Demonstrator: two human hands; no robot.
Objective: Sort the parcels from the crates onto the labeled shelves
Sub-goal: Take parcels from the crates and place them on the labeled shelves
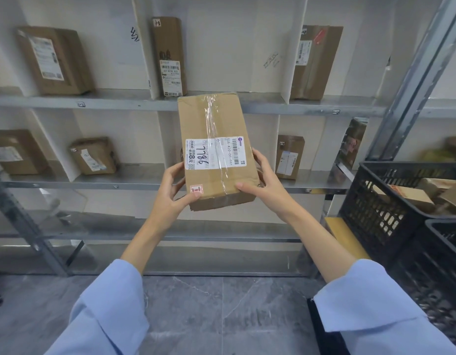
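Even, soft light throughout, glare caught on the taped parcel [213, 116] above the left hand [174, 190], crates [390, 201] right of the right hand [265, 187] blurred, frame edges bowed.

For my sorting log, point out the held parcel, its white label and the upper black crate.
held parcel [216, 119], head view, upper taped face
white label [216, 153], head view, its middle
upper black crate [375, 201], head view, left wall

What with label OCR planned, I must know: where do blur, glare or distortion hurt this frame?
Head view: the label on the parcel is sharp at centre, though its clear tape throws glare streaks across it; the lower black crate at right smears; the wide lens bows the shelf rail; lighting is soft, shadows faint.
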